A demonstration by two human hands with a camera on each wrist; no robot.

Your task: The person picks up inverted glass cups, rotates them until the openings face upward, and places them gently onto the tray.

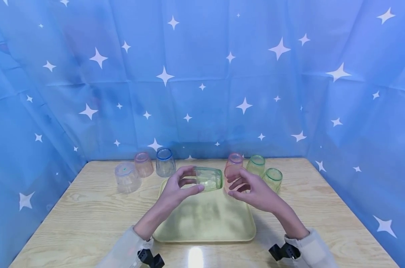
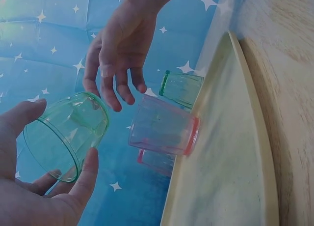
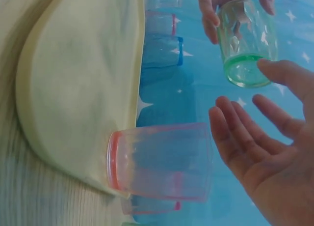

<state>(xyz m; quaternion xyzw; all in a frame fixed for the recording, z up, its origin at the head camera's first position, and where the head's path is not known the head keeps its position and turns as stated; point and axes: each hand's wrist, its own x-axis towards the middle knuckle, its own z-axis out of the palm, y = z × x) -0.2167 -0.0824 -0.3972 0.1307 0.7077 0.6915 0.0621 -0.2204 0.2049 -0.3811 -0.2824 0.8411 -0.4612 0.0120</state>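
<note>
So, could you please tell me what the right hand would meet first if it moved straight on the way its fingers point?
The right hand would most likely meet the green cup held in the left hand, though depth is hard to judge.

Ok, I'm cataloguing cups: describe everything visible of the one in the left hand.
The cup is see-through pale green, with faceted sides and a darker green ring at its narrower end; glass or plastic, I can't tell. It is tipped sideways in the air above the tray, its wider end gripped in the left hand. The right hand is near the ringed end, apparently not touching.
</note>
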